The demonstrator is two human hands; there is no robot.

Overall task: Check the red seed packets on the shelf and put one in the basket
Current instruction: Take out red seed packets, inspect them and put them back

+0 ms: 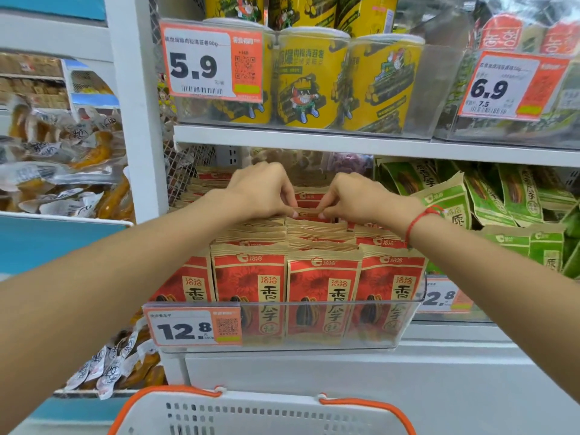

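Rows of red seed packets (323, 284) with tan tops stand upright in a clear shelf bin (405, 321). Both of my arms reach deep over the rows. My left hand (266, 191) and my right hand (354, 196) pinch the top edge of one red packet (309, 212) in a back row, fingertips nearly meeting. A white basket (257, 416) with orange handles sits below at the bottom edge, its inside hidden.
The shelf board (345, 141) hangs low above my hands, carrying yellow canisters (310, 80). Green seed packets (502, 199) fill the bin to the right. Vacuum-packed snacks (62, 171) lie on the left unit. A price tag (191, 328) hangs on the bin front.
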